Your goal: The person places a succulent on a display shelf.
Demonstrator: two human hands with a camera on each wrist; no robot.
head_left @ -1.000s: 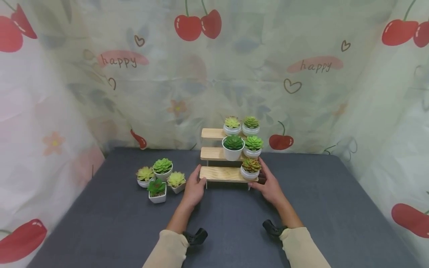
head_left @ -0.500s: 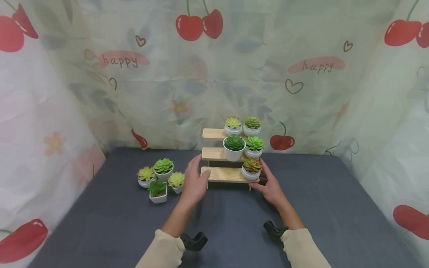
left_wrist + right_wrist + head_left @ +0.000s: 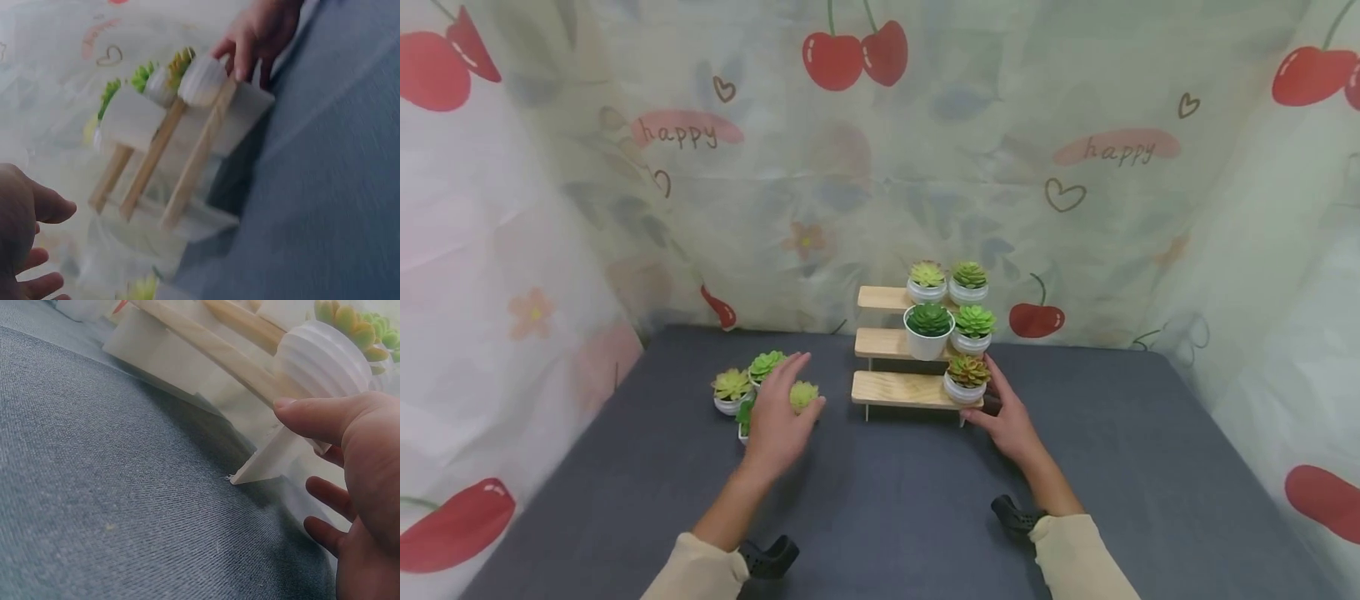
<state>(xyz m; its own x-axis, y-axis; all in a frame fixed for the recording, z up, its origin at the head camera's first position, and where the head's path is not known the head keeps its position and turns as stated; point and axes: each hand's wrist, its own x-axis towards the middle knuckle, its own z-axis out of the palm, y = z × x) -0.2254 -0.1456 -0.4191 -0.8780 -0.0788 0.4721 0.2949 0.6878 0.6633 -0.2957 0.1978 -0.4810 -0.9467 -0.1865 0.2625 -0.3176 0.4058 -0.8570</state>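
Observation:
In the head view a three-tier plant stand [image 3: 895, 388] with wooden shelves bears several potted succulents, such as a dark green one in a white pot [image 3: 928, 331] on the middle shelf. My right hand [image 3: 1009, 419] holds the right end of the stand's lowest shelf, thumb [image 3: 312, 419] at its front edge beside a reddish-green succulent [image 3: 966, 377]. Left of the stand, my left hand [image 3: 778, 421] reaches over a group of potted succulents with its fingers spread and nothing in its grasp. It partly covers a pale green succulent [image 3: 804, 395] and a darker one [image 3: 745, 415].
Two more succulents, one yellow-green [image 3: 731, 387] and one bright green [image 3: 766, 364], stand at the back of the left group. Dark grey cloth covers the table [image 3: 1112, 467]. A patterned curtain [image 3: 887, 208] rises behind and on both sides.
My left hand has let go of the stand's left end and moved left over the group of succulents. The right hand stays at the stand's right end.

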